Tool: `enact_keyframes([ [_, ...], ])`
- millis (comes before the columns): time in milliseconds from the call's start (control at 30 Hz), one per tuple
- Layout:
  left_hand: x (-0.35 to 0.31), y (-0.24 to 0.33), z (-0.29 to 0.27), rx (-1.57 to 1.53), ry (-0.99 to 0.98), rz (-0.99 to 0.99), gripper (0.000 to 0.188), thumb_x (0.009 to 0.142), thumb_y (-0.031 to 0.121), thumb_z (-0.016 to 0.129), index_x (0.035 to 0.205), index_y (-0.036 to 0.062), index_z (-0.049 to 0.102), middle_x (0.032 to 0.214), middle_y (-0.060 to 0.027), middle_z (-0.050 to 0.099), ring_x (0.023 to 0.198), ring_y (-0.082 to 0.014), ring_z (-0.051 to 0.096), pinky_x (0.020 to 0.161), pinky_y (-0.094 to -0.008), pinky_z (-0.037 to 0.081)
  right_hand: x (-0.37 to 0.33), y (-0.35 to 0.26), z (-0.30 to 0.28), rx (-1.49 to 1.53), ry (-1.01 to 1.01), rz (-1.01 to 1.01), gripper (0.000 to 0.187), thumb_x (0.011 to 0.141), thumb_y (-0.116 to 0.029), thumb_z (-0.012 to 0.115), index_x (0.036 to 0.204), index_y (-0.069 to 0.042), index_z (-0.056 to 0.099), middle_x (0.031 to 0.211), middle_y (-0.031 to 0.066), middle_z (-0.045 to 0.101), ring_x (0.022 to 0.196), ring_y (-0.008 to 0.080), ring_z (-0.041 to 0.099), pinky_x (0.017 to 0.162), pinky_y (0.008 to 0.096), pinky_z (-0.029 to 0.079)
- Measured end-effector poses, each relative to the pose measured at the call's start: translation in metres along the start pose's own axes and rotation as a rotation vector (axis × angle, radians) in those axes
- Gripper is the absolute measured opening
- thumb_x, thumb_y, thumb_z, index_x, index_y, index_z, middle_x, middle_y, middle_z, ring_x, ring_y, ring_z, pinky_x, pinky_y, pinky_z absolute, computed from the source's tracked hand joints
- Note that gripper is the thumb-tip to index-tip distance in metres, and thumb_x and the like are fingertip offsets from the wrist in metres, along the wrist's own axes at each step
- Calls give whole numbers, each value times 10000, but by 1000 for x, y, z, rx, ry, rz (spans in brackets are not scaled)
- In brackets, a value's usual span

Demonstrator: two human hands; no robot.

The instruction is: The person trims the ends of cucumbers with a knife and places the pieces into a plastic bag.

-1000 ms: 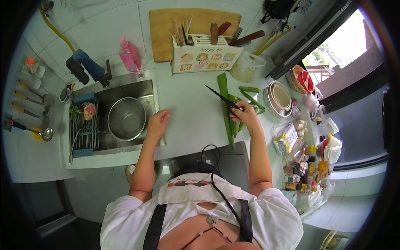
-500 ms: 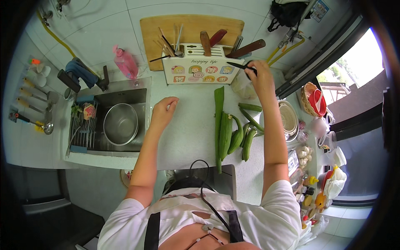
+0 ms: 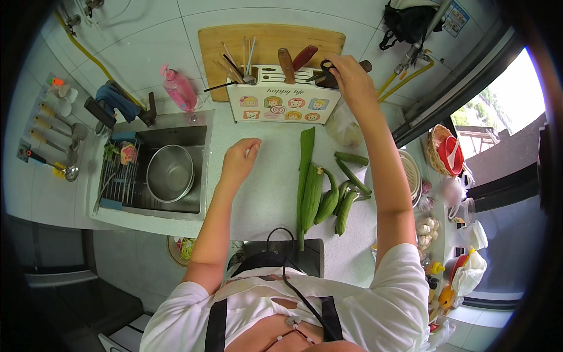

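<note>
My right hand (image 3: pixel 352 79) is closed on a pair of black scissors (image 3: pixel 326 64), held over the right end of the white knife holder (image 3: pixel 246 94). The blades point left and slightly down near its top; whether they touch a slot I cannot tell. Two brown-handled knives (image 3: pixel 286 64) stand in the holder beside the scissors, and another dark handle shows behind my hand. My left hand (image 3: pixel 239 159) hovers above the counter left of the vegetables, its fingers curled in with nothing visible in them. Several long green gourds (image 3: pixel 312 196) lie between my arms.
At the left, a metal bowl (image 3: pixel 170 173) sits in the sink (image 3: pixel 196 135) under a black tap. A pink pump bottle (image 3: pixel 179 91) stands behind it. Against the back wall leans a wooden board (image 3: pixel 217 41). Baskets, garlic (image 3: pixel 427 229) and jars crowd the right side.
My right hand has carried the scissors up and left, from in front of the holder to its top. My left hand has shifted slightly right, still curled.
</note>
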State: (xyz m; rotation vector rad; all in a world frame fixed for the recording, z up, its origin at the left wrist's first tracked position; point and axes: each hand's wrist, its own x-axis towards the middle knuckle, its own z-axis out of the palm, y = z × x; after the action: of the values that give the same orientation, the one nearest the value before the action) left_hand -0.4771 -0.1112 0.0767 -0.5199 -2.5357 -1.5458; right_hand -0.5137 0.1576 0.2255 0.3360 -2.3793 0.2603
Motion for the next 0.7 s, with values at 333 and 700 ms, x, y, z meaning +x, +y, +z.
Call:
enact_keyframes([
  [333,-12,1,-6,60,-24,-54,163,829,129,556,940,44,640,931,-120,641,840,-277,613,737,-337,476,15,10,31,59,36,-37,268,797,-105,560,1057,-172,576,923,53,591,875,257,577,685,353,478],
  [700,-8,3,8,50,-53,-67,165,827,124,560,941,35,639,931,-123,642,844,-271,617,741,-331,476,3,21,60,38,86,46,277,816,-106,549,1086,-161,574,928,40,603,897,260,567,698,369,471],
])
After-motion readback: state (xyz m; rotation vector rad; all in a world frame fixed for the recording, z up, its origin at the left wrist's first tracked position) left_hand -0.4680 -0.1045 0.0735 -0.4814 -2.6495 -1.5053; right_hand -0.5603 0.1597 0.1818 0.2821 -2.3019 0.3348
